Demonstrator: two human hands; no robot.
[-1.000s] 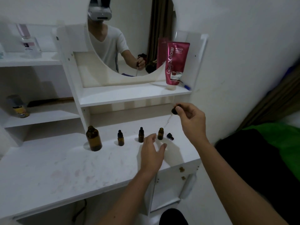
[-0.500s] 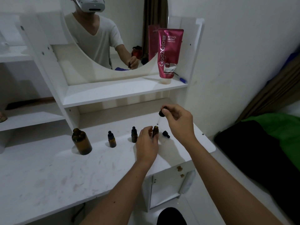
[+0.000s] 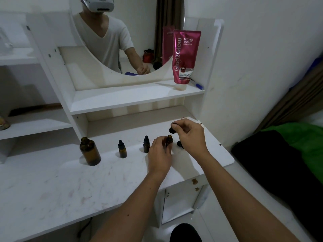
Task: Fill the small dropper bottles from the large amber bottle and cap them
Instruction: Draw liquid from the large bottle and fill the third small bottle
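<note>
The large amber bottle (image 3: 90,151) stands uncapped at the left of the white desk (image 3: 70,186). Two small capped dropper bottles (image 3: 122,149) (image 3: 146,144) stand in a row to its right. My left hand (image 3: 160,154) grips a third small bottle (image 3: 169,139), which is open at the top. My right hand (image 3: 189,135) pinches the black bulb of a dropper (image 3: 172,129) just above that bottle's mouth. A loose black cap (image 3: 179,143) lies on the desk behind my right hand.
A pink serum tube (image 3: 185,57) and a blue pen (image 3: 198,85) sit on the shelf above. A round mirror (image 3: 122,37) hangs behind. The desk's right edge drops off near a dark and green bed cover (image 3: 288,154).
My left hand moved in and closed around the third small bottle. My right hand lowered the dropper toward the bottle's mouth. The camera moved closer and shifted right.
</note>
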